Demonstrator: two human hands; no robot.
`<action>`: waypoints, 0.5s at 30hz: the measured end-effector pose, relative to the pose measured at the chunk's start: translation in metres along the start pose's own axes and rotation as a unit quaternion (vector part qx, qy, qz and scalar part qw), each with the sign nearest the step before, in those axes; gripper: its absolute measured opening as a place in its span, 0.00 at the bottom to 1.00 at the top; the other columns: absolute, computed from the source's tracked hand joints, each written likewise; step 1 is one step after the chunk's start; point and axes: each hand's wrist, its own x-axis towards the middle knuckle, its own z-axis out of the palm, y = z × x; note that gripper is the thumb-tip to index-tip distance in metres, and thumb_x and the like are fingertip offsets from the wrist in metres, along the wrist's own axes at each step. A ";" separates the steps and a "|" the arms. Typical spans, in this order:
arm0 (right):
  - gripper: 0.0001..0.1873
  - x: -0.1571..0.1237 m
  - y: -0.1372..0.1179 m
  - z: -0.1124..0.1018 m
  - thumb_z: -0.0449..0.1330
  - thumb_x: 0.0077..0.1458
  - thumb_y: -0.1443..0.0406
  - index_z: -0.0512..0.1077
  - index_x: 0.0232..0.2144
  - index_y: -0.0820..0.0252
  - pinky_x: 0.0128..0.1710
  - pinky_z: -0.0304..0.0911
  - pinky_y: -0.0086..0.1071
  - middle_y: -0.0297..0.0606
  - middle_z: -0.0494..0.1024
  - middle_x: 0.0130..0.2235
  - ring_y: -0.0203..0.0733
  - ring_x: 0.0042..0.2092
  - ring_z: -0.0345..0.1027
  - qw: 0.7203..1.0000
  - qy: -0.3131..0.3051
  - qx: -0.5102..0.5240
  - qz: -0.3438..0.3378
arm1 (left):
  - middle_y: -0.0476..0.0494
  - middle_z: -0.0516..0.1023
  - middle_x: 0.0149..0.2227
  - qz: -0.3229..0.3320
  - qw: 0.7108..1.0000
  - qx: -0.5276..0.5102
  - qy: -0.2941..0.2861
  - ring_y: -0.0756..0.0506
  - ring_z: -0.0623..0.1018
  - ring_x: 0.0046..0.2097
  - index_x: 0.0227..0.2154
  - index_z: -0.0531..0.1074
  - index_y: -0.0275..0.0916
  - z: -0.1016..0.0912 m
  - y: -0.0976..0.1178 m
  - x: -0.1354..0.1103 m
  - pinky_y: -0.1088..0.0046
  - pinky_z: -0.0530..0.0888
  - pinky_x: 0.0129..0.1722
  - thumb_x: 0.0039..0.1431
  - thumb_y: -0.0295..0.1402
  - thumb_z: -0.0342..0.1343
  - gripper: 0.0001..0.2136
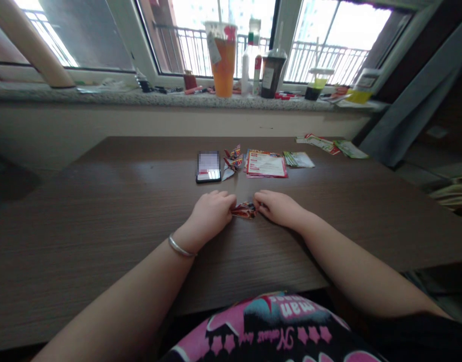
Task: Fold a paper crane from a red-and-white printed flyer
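Between my two hands, low over the wooden table [113, 216], is a small folded piece of printed paper [245, 210], reddish with dark and white patches. My left hand [215, 208], below a silver bracelet, is closed on its left end. The fingers of my right hand [273, 205] pinch the right end. Just beyond my hands lie a folded paper figure [233, 162] with red, yellow and white faces and a phone [208, 168] with a lit, blurred screen. A stack of printed cards [266, 164] with red borders rests to the right of the figure.
Green and white leaflets [299, 159] lie right of the cards, with more leaflets [321, 144] at the table's back right. On the granite windowsill [170, 100] stand a tall cup of orange drink [222, 65], a dark lidded cup [272, 75], bottles and small clutter.
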 end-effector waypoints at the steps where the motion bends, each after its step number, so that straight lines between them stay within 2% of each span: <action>1: 0.06 0.000 0.001 0.000 0.53 0.57 0.69 0.69 0.33 0.58 0.36 0.54 0.27 0.35 0.73 0.37 0.37 0.38 0.65 1.000 0.001 0.002 -0.006 | 0.43 0.75 0.36 0.004 1.000 -0.013 0.005 0.43 0.73 0.39 0.35 0.72 0.39 0.002 0.000 0.001 0.69 0.69 0.38 0.54 0.24 0.49 0.09; 7: 0.08 0.000 0.004 0.000 0.52 0.58 0.69 0.71 0.36 0.58 0.39 0.55 0.27 0.36 0.74 0.40 0.38 0.41 0.66 1.000 0.018 0.010 0.020 | 0.42 0.73 0.39 0.070 0.995 -0.072 0.018 0.44 0.70 0.42 0.40 0.73 0.41 0.009 0.001 0.001 0.68 0.69 0.44 0.58 0.23 0.44 0.14; 15: 0.04 0.000 0.003 0.003 0.56 0.54 0.67 0.67 0.35 0.59 0.32 0.54 0.26 0.34 0.74 0.35 0.34 0.32 0.64 0.996 0.046 0.065 0.038 | 0.44 0.76 0.36 0.043 0.981 -0.187 0.032 0.44 0.73 0.42 0.35 0.74 0.39 0.009 -0.003 0.002 0.66 0.69 0.46 0.55 0.32 0.55 0.06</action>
